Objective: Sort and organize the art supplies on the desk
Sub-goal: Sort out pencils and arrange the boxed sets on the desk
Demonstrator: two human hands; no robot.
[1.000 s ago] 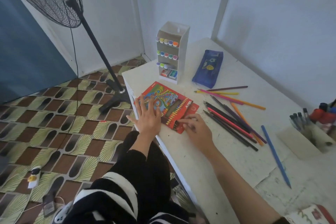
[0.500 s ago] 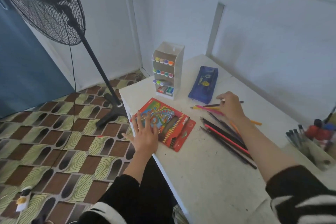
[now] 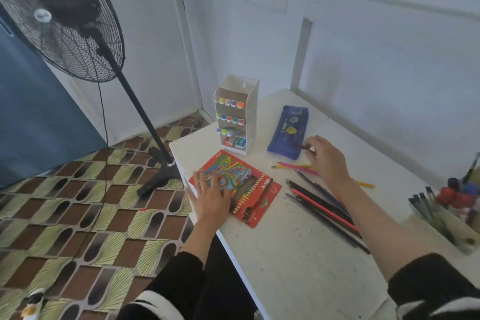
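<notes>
Two hands over a white, scuffed worktop. Left hand flat, fingers released and spread, on the glossy red cardboard pencil box at the near left edge. Right hand with fingers pinching one thin dark pencil beside the blue fabric pouch. Long slim loose pencils scattered right of the box.

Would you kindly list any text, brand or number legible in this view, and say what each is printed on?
"Colour Pencil": script on the red pencil box, upside down to the camera and partly blurred, so this reading is tentative.
Brand mark on the box's open flap: too blurred to read.
Yellow emblem on the blue pencil case: a picture, no legible words.
Small boxes in the bottom shelf of the white organizer: print too small to read.
</notes>
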